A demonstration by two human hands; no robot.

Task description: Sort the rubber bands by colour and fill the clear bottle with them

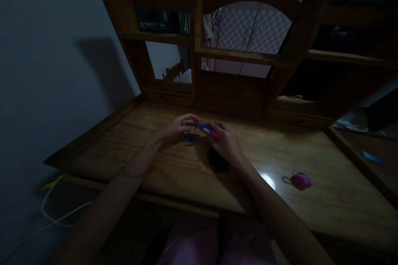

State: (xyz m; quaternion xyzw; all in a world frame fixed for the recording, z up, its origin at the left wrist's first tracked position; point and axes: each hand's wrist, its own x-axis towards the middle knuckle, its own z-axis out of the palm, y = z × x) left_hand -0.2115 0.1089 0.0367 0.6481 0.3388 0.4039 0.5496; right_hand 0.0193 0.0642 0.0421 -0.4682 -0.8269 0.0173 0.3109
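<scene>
My right hand is closed around a small blue and pink bundle with a whitish patch, held just above the wooden desk. Its exact kind is too dim to tell. At the bundle's left end, my left hand has its fingers bent together; whatever they pinch is too small and dark to make out. Loose blue strips lie on the desk under the left fingers. A black fuzzy clump rests on the wood below my right hand, partly covered by its wrist.
A magenta ball-like item with a beige loop lies to the right on the desk. Wooden shelves rise along the back edge. On the left are a wall and a white cable. A blue packet lies far right.
</scene>
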